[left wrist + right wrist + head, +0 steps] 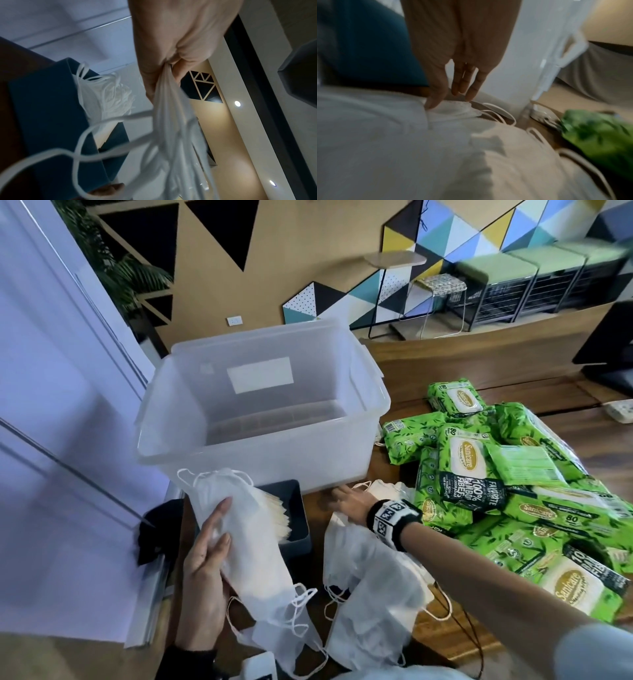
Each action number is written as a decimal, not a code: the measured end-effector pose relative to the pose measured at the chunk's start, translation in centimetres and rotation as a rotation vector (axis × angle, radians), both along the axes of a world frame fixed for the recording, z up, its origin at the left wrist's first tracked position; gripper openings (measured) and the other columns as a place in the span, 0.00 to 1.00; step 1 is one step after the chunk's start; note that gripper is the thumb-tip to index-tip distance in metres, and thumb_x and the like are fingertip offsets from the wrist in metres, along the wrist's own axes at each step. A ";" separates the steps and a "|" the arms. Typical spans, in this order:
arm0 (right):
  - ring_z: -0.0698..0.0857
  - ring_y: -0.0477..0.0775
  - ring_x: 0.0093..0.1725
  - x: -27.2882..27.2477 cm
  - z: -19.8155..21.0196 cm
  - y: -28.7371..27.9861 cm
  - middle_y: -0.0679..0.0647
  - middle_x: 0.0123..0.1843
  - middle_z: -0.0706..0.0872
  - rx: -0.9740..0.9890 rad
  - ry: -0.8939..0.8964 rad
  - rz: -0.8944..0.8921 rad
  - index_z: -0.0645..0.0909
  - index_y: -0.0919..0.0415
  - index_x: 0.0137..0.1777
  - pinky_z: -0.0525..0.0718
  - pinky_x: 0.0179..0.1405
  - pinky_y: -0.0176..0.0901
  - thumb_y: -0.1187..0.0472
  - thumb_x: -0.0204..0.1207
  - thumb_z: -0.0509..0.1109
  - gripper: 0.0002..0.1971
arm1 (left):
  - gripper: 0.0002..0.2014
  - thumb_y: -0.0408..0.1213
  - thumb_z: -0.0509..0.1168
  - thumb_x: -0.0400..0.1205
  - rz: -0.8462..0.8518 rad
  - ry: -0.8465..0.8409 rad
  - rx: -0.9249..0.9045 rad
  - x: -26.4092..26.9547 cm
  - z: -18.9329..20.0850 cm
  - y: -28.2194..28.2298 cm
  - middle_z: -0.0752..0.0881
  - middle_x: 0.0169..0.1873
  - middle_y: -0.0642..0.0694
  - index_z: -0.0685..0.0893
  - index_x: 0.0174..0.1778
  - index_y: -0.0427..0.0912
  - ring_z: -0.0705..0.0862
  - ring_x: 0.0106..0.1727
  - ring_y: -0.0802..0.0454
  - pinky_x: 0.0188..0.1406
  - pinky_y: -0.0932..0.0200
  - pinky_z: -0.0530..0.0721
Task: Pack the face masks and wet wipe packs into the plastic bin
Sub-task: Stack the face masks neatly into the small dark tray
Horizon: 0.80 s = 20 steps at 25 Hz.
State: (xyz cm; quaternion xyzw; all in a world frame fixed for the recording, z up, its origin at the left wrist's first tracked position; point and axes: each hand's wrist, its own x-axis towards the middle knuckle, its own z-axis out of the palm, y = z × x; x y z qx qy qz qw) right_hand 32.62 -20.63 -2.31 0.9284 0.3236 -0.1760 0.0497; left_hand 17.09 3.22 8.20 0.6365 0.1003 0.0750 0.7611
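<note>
My left hand (209, 546) grips a stack of white face masks (251, 546) in front of the clear plastic bin (342, 446), which holds nothing I can see; in the left wrist view the hand (164, 65) pinches the mask stack (173, 121) and ear loops dangle. More white masks (373, 580) lie heaped on the table. My right hand (346, 501) reaches with straight fingers to a mask (453, 111) at the heap's far end, near the bin's wall (522, 60); its fingertips (431, 104) touch it. Green wet wipe packs (513, 491) are piled at the right.
A dark blue box (294, 508) holding more masks stands just before the bin, between my hands. A white panel wall runs along the left. The wooden table (462, 364) stretches behind the wipes, with a white power strip (621, 410) at the far right.
</note>
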 end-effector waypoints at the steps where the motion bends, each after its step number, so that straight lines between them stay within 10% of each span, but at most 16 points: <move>1: 0.63 0.61 0.75 0.6 -0.2 0.7 0.61 0.71 0.68 -0.055 -0.009 0.087 0.67 0.56 0.75 0.73 0.66 0.53 0.65 0.77 0.64 0.26 | 0.23 0.24 0.54 0.84 -0.007 0.004 0.006 0.0 -0.2 0.1 0.79 0.69 0.62 0.83 0.65 0.54 0.70 0.76 0.60 0.80 0.43 0.59; 6: 0.64 0.62 0.76 2.9 0.4 2.3 0.61 0.75 0.68 -0.264 0.027 0.211 0.63 0.62 0.76 0.66 0.73 0.54 0.56 0.65 0.79 0.41 | 0.22 0.22 0.55 0.83 -0.037 0.027 0.019 0.3 -0.4 -0.7 0.81 0.67 0.62 0.81 0.66 0.50 0.71 0.75 0.63 0.81 0.48 0.60; 11: 0.77 0.60 0.66 1.0 4.9 -0.5 0.57 0.64 0.78 0.053 0.105 -0.051 0.77 0.55 0.62 0.78 0.57 0.51 0.59 0.73 0.70 0.16 | 0.23 0.22 0.55 0.82 -0.058 0.082 0.026 1.0 -0.4 -1.6 0.81 0.67 0.61 0.82 0.63 0.53 0.73 0.71 0.70 0.75 0.61 0.64; 17: 0.87 0.63 0.44 -7.0 13.6 -5.9 0.61 0.44 0.89 0.450 -0.304 -0.523 0.79 0.53 0.64 0.80 0.36 0.44 0.59 0.78 0.66 0.15 | 0.21 0.24 0.55 0.84 -0.106 0.145 -0.118 1.8 -1.5 -3.0 0.79 0.71 0.51 0.82 0.66 0.49 0.78 0.70 0.52 0.70 0.54 0.76; 20: 0.86 0.51 0.30 -11.4 14.8 -2.4 0.53 0.37 0.90 0.673 -0.705 -0.361 0.85 0.60 0.58 0.79 0.19 0.34 0.70 0.71 0.65 0.17 | 0.18 0.25 0.53 0.85 -0.102 0.149 -0.158 2.1 -1.2 -5.3 0.81 0.69 0.48 0.80 0.66 0.43 0.77 0.71 0.49 0.74 0.51 0.72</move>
